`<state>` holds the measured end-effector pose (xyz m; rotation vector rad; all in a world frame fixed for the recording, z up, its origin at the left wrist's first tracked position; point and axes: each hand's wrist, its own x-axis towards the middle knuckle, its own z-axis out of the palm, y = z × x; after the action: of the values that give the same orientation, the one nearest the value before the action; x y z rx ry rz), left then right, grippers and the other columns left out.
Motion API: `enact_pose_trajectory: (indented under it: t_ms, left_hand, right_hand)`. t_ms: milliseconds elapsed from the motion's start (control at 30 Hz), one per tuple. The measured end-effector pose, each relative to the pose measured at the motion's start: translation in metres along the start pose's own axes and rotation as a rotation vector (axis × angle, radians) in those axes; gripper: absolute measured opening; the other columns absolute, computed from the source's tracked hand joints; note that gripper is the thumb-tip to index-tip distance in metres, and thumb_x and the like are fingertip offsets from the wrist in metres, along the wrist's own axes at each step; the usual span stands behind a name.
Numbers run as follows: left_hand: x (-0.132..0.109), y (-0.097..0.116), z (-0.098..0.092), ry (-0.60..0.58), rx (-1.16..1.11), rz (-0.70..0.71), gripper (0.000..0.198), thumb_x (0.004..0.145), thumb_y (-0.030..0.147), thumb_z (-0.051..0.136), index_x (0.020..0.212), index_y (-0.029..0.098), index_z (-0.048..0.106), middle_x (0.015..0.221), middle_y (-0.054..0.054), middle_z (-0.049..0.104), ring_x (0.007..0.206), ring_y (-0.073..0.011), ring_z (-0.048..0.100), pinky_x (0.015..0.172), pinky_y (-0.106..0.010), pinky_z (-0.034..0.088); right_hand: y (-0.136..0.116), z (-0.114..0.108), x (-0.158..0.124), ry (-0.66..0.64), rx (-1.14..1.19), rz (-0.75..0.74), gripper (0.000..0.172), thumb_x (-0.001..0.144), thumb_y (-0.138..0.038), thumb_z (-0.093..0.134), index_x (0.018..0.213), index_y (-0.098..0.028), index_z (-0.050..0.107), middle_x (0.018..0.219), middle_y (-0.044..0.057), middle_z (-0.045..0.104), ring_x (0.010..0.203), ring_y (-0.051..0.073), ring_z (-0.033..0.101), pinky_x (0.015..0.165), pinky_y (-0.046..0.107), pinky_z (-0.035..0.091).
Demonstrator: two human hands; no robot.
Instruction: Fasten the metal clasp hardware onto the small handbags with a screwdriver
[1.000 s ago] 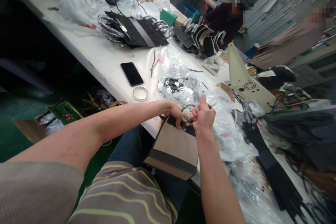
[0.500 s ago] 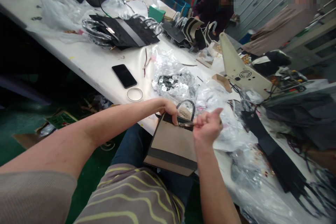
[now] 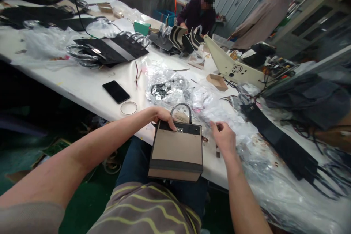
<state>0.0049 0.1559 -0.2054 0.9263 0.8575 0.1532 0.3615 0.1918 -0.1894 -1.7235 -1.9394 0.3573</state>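
A beige and black handbag (image 3: 177, 148) rests on my lap against the table edge, its dark handle (image 3: 182, 105) standing up. My left hand (image 3: 164, 117) grips its upper left edge, the thumb pressed beside a small silver metal plate (image 3: 180, 130) on the black band. Right of the bag, over the table, is my right hand (image 3: 223, 139), apart from the bag, with curled fingers; what they hold, if anything, I cannot make out. A short dark brown piece (image 3: 218, 151) shows just below that hand. A small brown piece (image 3: 204, 139) lies by the bag's right edge.
Plastic bags with dark metal parts (image 3: 161, 90) lie beyond the handbag. To the left are a phone (image 3: 116, 91), a bangle-like ring (image 3: 128, 108) and a black bag (image 3: 115, 49). A cream machine (image 3: 233, 67) and black straps (image 3: 276, 146) stand right. Two people are behind.
My right hand has moved right and away from the metal plate, taking the slim metal tool off it. The left hand keeps its grip on the bag. The view has tilted up.
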Motion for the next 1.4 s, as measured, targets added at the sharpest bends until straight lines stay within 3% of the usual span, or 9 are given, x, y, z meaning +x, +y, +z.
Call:
enact_pose_trajectory:
  t_ms: [100,267,433,533,700,867,1000,1200,1400]
  left_hand:
    - [-0.007,0.003,0.004,0.021,0.001,0.001,0.049,0.064,0.039,0.100,0.106,0.020,0.083,0.096,-0.009,0.088,0.080,-0.0278,0.085,0.072,-0.036,0.073]
    - [-0.022,0.009,0.013,0.001,0.029,0.047,0.046,0.069,0.039,0.098,0.108,0.018,0.085,0.098,-0.010,0.089,0.076,-0.0259,0.084,0.069,-0.034,0.072]
    - [-0.035,0.012,0.028,0.028,0.048,0.081,0.045,0.070,0.042,0.098,0.105,0.017,0.086,0.096,-0.010,0.089,0.075,-0.0253,0.083,0.067,-0.031,0.070]
    - [-0.046,0.013,0.041,0.025,0.075,0.093,0.048,0.070,0.046,0.098,0.107,0.018,0.087,0.098,-0.009,0.088,0.078,-0.0257,0.082,0.068,-0.031,0.069]
    - [-0.065,0.014,0.070,0.030,0.104,0.108,0.047,0.069,0.049,0.098,0.104,0.020,0.088,0.098,-0.005,0.088,0.084,-0.0247,0.081,0.071,-0.028,0.067]
    - [-0.071,0.005,0.092,0.035,0.013,0.121,0.046,0.071,0.047,0.098,0.108,0.021,0.088,0.104,-0.004,0.088,0.089,-0.0241,0.081,0.082,-0.029,0.068]
    - [-0.074,0.000,0.094,0.044,-0.021,0.102,0.050,0.070,0.053,0.098,0.108,0.022,0.087,0.104,-0.005,0.087,0.091,-0.0259,0.082,0.081,-0.032,0.067]
    - [-0.094,0.000,0.091,0.398,0.200,0.132,0.050,0.074,0.058,0.095,0.103,0.018,0.085,0.105,-0.005,0.085,0.097,-0.0257,0.079,0.081,-0.028,0.061]
    - [-0.106,-0.004,0.084,0.623,0.237,0.321,0.046,0.079,0.052,0.089,0.112,0.020,0.081,0.114,-0.004,0.084,0.107,-0.0249,0.075,0.089,-0.028,0.057]
  right_hand:
    - [-0.014,-0.003,-0.017,0.111,0.051,-0.231,0.067,0.105,-0.074,0.056,0.138,-0.018,0.072,0.139,0.024,0.070,0.131,0.041,0.066,0.115,0.057,0.050]
    - [-0.024,-0.013,-0.027,-0.584,0.631,-0.200,0.055,0.102,-0.066,0.071,0.138,-0.024,0.075,0.130,0.010,0.079,0.122,0.030,0.072,0.109,0.042,0.055]
    - [-0.029,-0.021,-0.024,-0.793,0.839,-0.060,0.049,0.087,-0.062,0.090,0.105,-0.017,0.086,0.106,0.008,0.082,0.100,0.025,0.072,0.091,0.032,0.058]
    - [-0.033,-0.028,-0.030,-0.823,0.891,0.006,0.044,0.082,-0.055,0.096,0.101,-0.016,0.087,0.102,0.008,0.082,0.090,0.023,0.070,0.081,0.030,0.058]
    - [-0.033,-0.042,-0.048,-0.891,0.924,0.094,0.054,0.078,-0.047,0.100,0.122,-0.019,0.085,0.099,0.009,0.082,0.083,0.024,0.071,0.066,0.030,0.058]
    - [-0.035,-0.049,-0.070,-0.849,0.948,0.135,0.041,0.079,-0.047,0.101,0.106,-0.018,0.089,0.097,0.011,0.083,0.094,0.029,0.076,0.081,0.036,0.065]
    - [-0.046,-0.050,-0.078,-0.799,0.962,0.218,0.043,0.074,-0.048,0.103,0.101,-0.018,0.089,0.092,0.011,0.083,0.087,0.028,0.076,0.075,0.034,0.065]
    - [-0.069,-0.049,-0.060,-0.722,0.998,0.324,0.048,0.062,-0.047,0.108,0.091,-0.014,0.087,0.075,0.011,0.079,0.065,0.021,0.069,0.045,0.024,0.050]
    - [-0.071,-0.018,-0.027,-0.641,0.971,0.281,0.057,0.056,-0.051,0.108,0.095,-0.014,0.088,0.093,0.013,0.085,0.076,0.021,0.075,0.060,0.025,0.060]
